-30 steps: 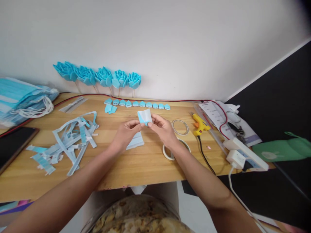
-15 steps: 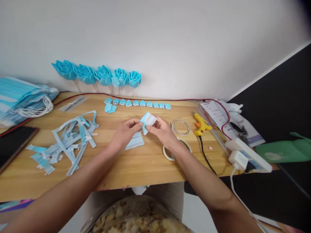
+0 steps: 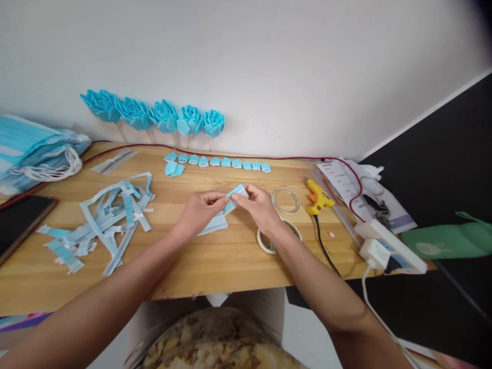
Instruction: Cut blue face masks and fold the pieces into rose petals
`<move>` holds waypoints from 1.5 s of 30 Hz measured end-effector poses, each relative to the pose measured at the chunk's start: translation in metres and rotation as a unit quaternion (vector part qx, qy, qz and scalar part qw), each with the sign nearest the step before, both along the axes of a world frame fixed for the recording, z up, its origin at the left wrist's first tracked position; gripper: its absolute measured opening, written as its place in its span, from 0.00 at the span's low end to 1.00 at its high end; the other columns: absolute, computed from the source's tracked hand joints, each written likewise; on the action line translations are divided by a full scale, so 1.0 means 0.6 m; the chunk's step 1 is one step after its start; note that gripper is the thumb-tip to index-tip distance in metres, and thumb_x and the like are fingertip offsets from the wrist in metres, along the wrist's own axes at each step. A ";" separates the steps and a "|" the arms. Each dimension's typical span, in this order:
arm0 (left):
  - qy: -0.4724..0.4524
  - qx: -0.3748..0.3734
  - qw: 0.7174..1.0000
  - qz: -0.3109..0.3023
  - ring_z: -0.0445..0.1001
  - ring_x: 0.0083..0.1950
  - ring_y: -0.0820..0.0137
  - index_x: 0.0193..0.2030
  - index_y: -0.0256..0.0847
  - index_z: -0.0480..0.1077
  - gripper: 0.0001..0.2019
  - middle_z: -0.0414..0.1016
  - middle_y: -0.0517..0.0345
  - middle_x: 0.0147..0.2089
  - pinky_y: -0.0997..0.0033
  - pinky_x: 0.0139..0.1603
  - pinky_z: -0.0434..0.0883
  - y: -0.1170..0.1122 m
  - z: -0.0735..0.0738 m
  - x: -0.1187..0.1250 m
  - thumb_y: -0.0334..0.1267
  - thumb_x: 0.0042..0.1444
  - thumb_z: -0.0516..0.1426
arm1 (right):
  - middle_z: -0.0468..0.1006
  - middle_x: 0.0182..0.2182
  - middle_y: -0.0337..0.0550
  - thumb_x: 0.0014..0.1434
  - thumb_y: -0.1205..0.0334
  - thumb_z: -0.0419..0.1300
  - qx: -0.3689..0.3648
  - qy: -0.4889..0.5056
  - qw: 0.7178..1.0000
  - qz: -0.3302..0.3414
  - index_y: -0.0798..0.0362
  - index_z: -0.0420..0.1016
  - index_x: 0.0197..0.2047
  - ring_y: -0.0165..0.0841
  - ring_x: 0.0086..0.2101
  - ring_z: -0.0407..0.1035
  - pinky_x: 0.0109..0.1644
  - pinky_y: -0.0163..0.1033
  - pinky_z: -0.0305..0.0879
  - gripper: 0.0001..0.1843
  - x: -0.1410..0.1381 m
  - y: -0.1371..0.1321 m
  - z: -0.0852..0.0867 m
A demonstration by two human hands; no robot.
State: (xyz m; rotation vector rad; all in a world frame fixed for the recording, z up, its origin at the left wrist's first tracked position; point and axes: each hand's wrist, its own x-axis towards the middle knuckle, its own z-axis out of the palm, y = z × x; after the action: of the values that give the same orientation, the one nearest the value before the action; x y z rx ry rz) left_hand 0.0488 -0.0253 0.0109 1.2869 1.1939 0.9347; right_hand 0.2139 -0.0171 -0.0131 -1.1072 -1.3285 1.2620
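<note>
My left hand (image 3: 199, 210) and my right hand (image 3: 258, 205) meet over the middle of the wooden table (image 3: 215, 261), both pinching a small light-blue piece of mask fabric (image 3: 235, 197), now folded flat and tilted. Under my hands lies a small stack of cut blue pieces (image 3: 215, 224). Behind them a row of small folded blue petals (image 3: 223, 163) lines the table. Blue fabric roses (image 3: 154, 114) lean on the wall.
A heap of cut mask strips (image 3: 103, 220) lies at left, with a pile of face masks (image 3: 34, 148) and a dark tablet (image 3: 19, 220) further left. Two tape rings (image 3: 286, 201) (image 3: 277, 237), a yellow glue gun (image 3: 317, 197), papers and a white power strip (image 3: 388, 246) sit at right.
The fabric piece, held upright a second ago, has been turned and folded down flatter between my fingers. My hands have drawn closer together.
</note>
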 end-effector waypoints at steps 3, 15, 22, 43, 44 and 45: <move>-0.008 -0.004 1.000 0.002 0.59 0.24 0.75 0.24 0.39 0.76 0.09 0.67 0.64 0.21 0.75 0.25 0.56 -0.002 0.004 0.002 0.43 0.47 0.61 | 0.71 0.25 0.34 0.50 0.55 0.66 0.006 0.002 1.000 -0.007 0.52 0.73 0.30 0.27 0.28 0.63 0.35 0.33 0.61 0.11 0.000 0.001 -0.001; -0.023 -0.009 1.000 0.002 0.60 0.23 0.74 0.16 0.40 0.69 0.14 0.64 0.63 0.17 0.74 0.26 0.59 0.006 -0.004 -0.001 0.44 0.46 0.61 | 0.74 0.31 0.36 0.53 0.62 0.64 0.112 -0.062 0.992 -0.020 0.49 0.76 0.36 0.28 0.31 0.66 0.37 0.34 0.63 0.06 0.004 -0.002 0.002; -0.084 -0.043 0.996 -0.004 0.61 0.24 0.74 0.17 0.39 0.69 0.14 0.66 0.61 0.19 0.73 0.27 0.61 0.007 -0.007 -0.004 0.45 0.47 0.60 | 0.76 0.37 0.39 0.52 0.71 0.58 0.176 -0.104 0.979 0.001 0.47 0.77 0.32 0.33 0.40 0.70 0.45 0.39 0.64 0.10 0.009 -0.001 0.004; -0.063 -0.005 0.997 0.042 0.59 0.22 0.77 0.22 0.39 0.73 0.13 0.64 0.64 0.19 0.75 0.25 0.58 0.014 -0.018 -0.009 0.45 0.50 0.61 | 0.78 0.44 0.41 0.62 0.52 0.55 0.076 -0.073 0.994 0.041 0.44 0.75 0.50 0.36 0.44 0.71 0.50 0.43 0.66 0.15 0.011 -0.007 0.013; -0.062 -0.005 0.997 0.046 0.59 0.22 0.77 0.21 0.39 0.72 0.13 0.64 0.65 0.19 0.74 0.25 0.58 0.013 -0.016 -0.009 0.44 0.50 0.61 | 0.78 0.43 0.41 0.63 0.49 0.54 0.063 -0.064 0.995 0.033 0.45 0.76 0.49 0.36 0.43 0.71 0.48 0.43 0.67 0.17 0.011 -0.005 0.012; -0.061 -0.004 0.997 0.048 0.58 0.22 0.77 0.20 0.39 0.71 0.14 0.63 0.65 0.19 0.74 0.25 0.57 0.013 -0.014 -0.009 0.44 0.50 0.61 | 0.78 0.41 0.42 0.63 0.47 0.53 0.051 -0.060 0.996 0.028 0.46 0.77 0.47 0.36 0.41 0.71 0.46 0.42 0.67 0.18 0.011 -0.004 0.011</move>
State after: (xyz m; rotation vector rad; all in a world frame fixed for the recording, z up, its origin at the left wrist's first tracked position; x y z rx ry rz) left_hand 0.0436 -0.0177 0.0028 1.1568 1.1703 1.0622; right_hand 0.2207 -0.0196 -0.0067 -1.0947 -1.5076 1.1685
